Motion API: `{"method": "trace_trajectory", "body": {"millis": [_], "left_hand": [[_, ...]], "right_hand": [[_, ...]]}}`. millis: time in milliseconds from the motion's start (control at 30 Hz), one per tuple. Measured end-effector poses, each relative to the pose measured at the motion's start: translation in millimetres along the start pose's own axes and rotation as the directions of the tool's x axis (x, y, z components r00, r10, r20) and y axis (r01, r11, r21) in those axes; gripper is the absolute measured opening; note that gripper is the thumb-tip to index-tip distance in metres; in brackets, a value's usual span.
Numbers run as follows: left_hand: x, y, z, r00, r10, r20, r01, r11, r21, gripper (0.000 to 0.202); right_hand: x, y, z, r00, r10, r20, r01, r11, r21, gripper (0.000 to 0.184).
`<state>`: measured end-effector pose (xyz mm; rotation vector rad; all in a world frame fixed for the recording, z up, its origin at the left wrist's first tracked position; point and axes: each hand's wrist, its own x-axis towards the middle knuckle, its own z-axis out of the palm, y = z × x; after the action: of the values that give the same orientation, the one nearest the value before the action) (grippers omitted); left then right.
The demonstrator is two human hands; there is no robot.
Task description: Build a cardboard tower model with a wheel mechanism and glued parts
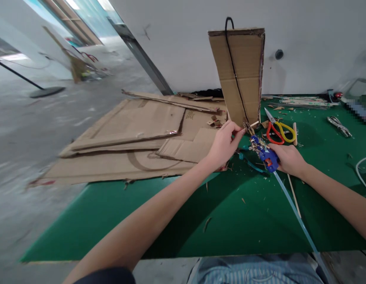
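Note:
My right hand grips a blue glue gun, its crusted nozzle pointing up-left toward the base of an upright cardboard piece. A long glue stick trails from the gun's back toward me. My left hand is closed in a pinch on a small wooden stick at the foot of that cardboard, just by the nozzle. A black cord runs down the cardboard's face.
Flat cardboard sheets are stacked on the left of the green table. Red-and-yellow scissors lie right of the upright piece, pliers farther right. Wooden sticks and scraps litter the back edge near the white wall.

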<state>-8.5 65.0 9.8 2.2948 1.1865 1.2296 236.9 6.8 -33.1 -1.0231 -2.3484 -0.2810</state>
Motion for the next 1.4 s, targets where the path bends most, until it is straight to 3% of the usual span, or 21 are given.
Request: {"method": "trace_trajectory", "body": {"millis": [467,700,967,1400], "left_hand": [[0.3,-0.2,0.9,1.000,0.027,-0.010,-0.027,0.999,0.022,0.021],[-2.7,5.1,2.2,1.000,-0.001,0.018,0.000,0.999,0.037,0.022],[-2.3,3.6,2.4,0.996,0.084,-0.002,-0.083,0.995,0.059,0.021],[1.0,-2.0,1.0,0.995,0.070,-0.068,-0.065,0.996,0.069,0.023]], "right_hand": [[0.9,-0.5,-1.6,0.997,-0.055,-0.056,0.053,0.998,-0.040,0.033],[-0.1,-0.2,-0.3,1.000,0.010,-0.018,-0.011,0.997,-0.070,0.034],[0.4,-0.7,-1.2,1.000,-0.007,-0.023,0.005,0.997,-0.083,0.034],[2.0,-2.0,-2.1,0.999,-0.043,-0.030,0.041,0.997,-0.068,0.032]]}}
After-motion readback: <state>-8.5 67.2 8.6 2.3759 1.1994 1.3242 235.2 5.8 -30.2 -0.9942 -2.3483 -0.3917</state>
